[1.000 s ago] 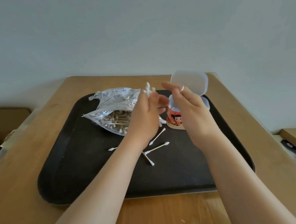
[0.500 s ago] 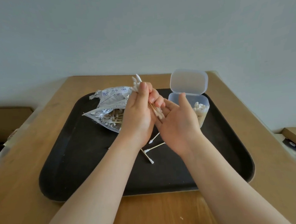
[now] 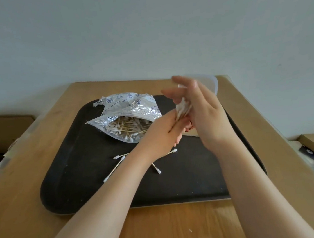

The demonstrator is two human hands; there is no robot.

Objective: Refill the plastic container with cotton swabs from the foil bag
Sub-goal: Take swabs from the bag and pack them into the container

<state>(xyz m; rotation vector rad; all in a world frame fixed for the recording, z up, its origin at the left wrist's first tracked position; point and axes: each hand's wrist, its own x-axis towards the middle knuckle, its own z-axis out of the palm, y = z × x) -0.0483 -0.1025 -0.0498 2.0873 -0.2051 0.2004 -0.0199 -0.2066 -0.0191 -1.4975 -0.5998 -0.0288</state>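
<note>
**Foil bag lying open, both hands meeting over a bundle of swabs**

Foil, crinkled and silver, is catching the light near the far edge of the black tray (image 3: 72, 184): the foil bag (image 3: 130, 110) is lying there with its clear mouth gaping toward the person, and a heap of cotton swabs (image 3: 122, 129) is showing inside it. The tray is sitting on a wooden table (image 3: 172, 230).

Just to the right of the bag, the two hands are coming together above the tray. The left hand (image 3: 165, 131) is curling its fingers around the lower end of a bundle of swabs (image 3: 183, 109), the sticks pointing up and away. The right hand (image 3: 205, 112) is standing upright beside it, fingers fairly straight and spread, its palm side lying against the upper part of the bundle; motion blur is smearing this spot, so I cannot tell whether the right fingers are closing on the swabs or only touching them.

The plastic container (image 3: 189, 128) is standing on the tray right of the bag, mostly hidden behind the right hand; only a patch of its printed side and part of its raised lid (image 3: 213, 84) are peeking out.

Several loose swabs (image 3: 113, 171) are lying on the tray nearer the person than the bag, partly crossed by the left forearm.
</note>
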